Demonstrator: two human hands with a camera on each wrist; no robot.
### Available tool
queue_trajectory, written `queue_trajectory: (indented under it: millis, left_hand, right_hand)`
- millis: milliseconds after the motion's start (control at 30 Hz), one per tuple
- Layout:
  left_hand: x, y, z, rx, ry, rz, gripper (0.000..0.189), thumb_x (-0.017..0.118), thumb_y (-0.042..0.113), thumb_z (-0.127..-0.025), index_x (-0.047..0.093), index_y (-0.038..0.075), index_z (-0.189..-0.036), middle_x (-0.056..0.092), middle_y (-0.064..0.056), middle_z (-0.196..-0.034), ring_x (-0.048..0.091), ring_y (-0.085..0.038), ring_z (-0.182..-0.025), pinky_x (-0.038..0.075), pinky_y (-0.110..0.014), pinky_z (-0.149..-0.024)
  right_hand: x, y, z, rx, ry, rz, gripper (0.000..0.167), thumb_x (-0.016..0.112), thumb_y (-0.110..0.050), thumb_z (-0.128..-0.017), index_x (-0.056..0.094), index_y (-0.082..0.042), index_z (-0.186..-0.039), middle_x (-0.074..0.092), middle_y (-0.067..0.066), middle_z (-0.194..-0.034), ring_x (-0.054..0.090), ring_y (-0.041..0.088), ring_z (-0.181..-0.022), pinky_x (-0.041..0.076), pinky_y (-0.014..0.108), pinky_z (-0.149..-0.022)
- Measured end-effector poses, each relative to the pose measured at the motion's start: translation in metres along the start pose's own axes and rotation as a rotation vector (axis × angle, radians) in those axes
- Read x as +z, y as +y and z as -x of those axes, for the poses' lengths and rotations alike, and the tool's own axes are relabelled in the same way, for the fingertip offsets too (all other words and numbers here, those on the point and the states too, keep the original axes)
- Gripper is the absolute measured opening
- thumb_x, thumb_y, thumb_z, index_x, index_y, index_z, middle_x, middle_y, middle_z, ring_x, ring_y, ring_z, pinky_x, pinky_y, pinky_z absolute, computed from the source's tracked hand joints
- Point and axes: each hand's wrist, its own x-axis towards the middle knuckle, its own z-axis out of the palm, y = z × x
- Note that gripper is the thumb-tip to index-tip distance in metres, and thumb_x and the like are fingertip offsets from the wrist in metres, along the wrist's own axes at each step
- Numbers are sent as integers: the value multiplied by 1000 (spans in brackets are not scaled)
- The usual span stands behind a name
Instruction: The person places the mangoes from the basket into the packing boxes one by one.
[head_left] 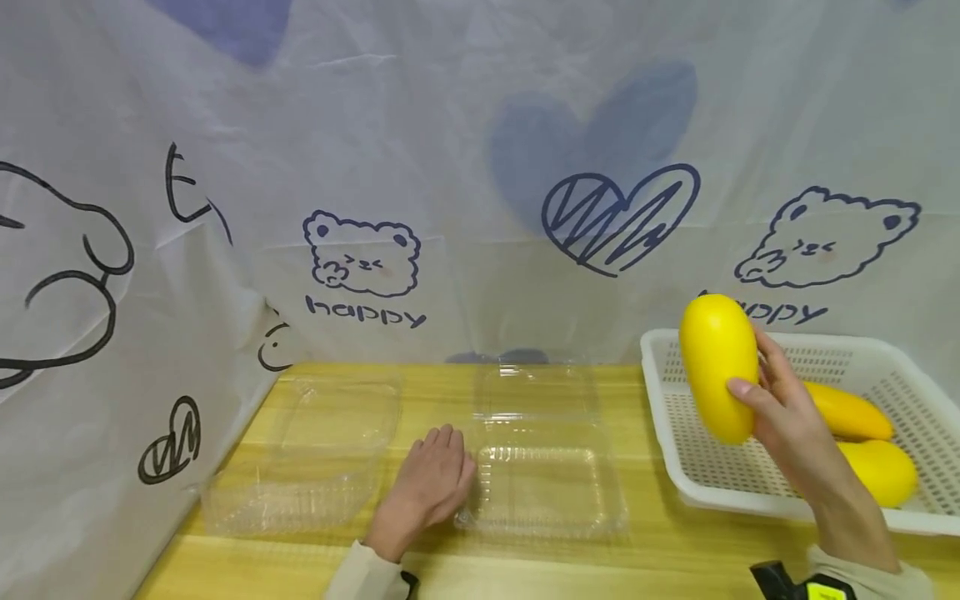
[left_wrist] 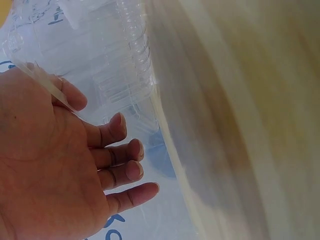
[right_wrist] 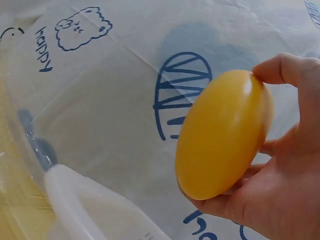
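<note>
In the head view my right hand [head_left: 798, 425] grips a smooth yellow mango [head_left: 718, 367], holding it up over the left side of a white basket [head_left: 667, 450]. The right wrist view shows the thumb at one end of the mango [right_wrist: 225, 135] and the fingers curled behind it. Two more yellow fruits lie in the basket, a long one [head_left: 851, 412] and a rounder one [head_left: 877, 471]. My left hand [head_left: 427, 483] holds nothing, its fingers loosely bent. Its thumb is right at the left edge of an opened clear plastic box [head_left: 540, 525].
Another clear plastic box [head_left: 292, 504] with its lid folded back lies to the left on the wooden table [head_left: 420, 567]. A white cloth [head_left: 465, 167] printed with bears and hearts hangs behind the table and along its left side.
</note>
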Motion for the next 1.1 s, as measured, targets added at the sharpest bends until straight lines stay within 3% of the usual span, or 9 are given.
queue_trajectory:
  millis: [167, 333, 467, 533, 733, 933, 1100]
  left_hand:
    - [1, 1, -2, -1, -2, 6, 23, 37, 19, -106, 48, 4, -93, 45, -9, -89, 47, -25, -86, 47, -46, -82]
    - [2, -1, -2, -15, -13, 14, 25, 36, 20, -106, 50, 2, -96, 49, -11, -92, 50, -28, -91, 48, -49, -86]
    - [3, -1, -2, -19, -6, 13, 24, 37, 21, -106, 49, 3, -94, 49, -11, -91, 50, -28, -90, 46, -47, -83]
    - [3, 0, -3, -17, 0, 10, 24, 37, 20, -106, 48, 3, -94, 49, -11, -91, 49, -28, -89, 46, -47, -82]
    - [1, 0, -4, -9, 12, -7, 24, 38, 20, -107, 50, 3, -96, 52, -13, -95, 52, -31, -93, 46, -48, -84]
    - [2, 1, -4, -8, 10, -4, 23, 38, 20, -106, 49, 3, -95, 49, -11, -93, 50, -29, -90, 45, -46, -81]
    - [6, 1, -5, -11, 17, -12, 23, 38, 20, -106, 47, 5, -93, 48, -10, -92, 48, -28, -88, 45, -45, -80]
  right_hand:
    - [13, -3, 0, -37, -2, 205, 76, 52, -2, -104, 14, -28, -165, 28, 20, -159, 56, 9, -118, 49, 15, -91]
    - [25, -6, -3, -71, -11, 248, 82, 58, 2, -100, 17, -26, -165, 24, 23, -163, 48, 5, -129, 47, 14, -94]
    - [33, -8, -4, -63, -24, 292, 85, 63, -1, -99, 16, -28, -165, 25, 23, -163, 49, 2, -127, 49, 16, -92]
    - [37, -9, -5, -61, -32, 317, 86, 64, -2, -99, 16, -28, -165, 28, 22, -162, 52, 8, -128, 50, 18, -91]
    - [47, -9, -7, -42, -55, 342, 86, 67, -8, -98, 17, -30, -164, 31, 19, -159, 49, 44, -131, 52, 20, -90]
    - [60, -6, -8, -18, -84, 351, 85, 70, -12, -97, 20, -30, -164, 33, 19, -158, 52, 46, -129, 53, 25, -89]
    - [68, -1, -6, 6, -80, 417, 86, 74, -21, -96, 22, -30, -163, 35, 16, -159, 55, 42, -128, 52, 48, -98]
